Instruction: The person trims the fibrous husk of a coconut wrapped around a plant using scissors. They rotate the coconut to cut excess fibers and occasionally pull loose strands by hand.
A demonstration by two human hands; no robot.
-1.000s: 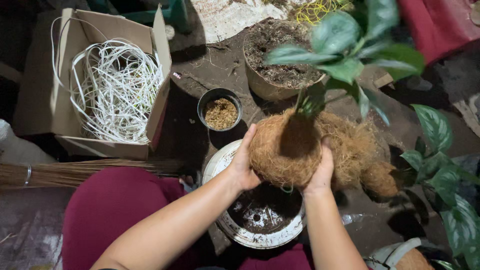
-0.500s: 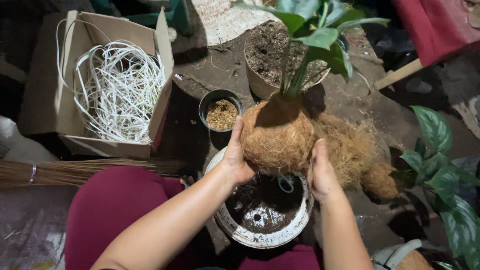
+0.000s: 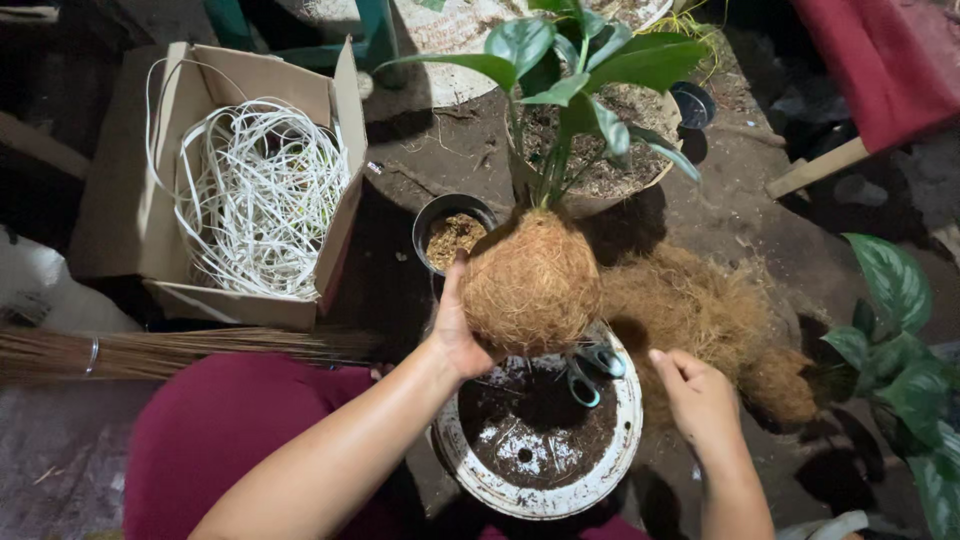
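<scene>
Item: coir-wrapped root ball [image 3: 532, 282], round, tan, fibrous, with a green leafy plant [image 3: 570, 70] rising upright from its top. It is held above the far rim of a white round basin [image 3: 470, 470] that has dark soil inside; teal-handled scissors [image 3: 590, 368] lie on the basin's rim just under the ball.

Left hand [image 3: 458, 325]: cupped against the ball's left side, thumb up along it, carrying it alone.

Right hand [image 3: 700, 400]: off the ball, loosely open with fingers curled, empty, beside the basin's right rim and near the loose coir heap [image 3: 700, 310].

Surroundings: small black pot of granules [image 3: 452, 232] just behind the ball; larger soil-filled pot [image 3: 620, 165] beyond it; cardboard box of white cord [image 3: 250, 185] well to the left; broom bristles [image 3: 180, 348] along the left. Bare ground lies to the right, past the coir.
</scene>
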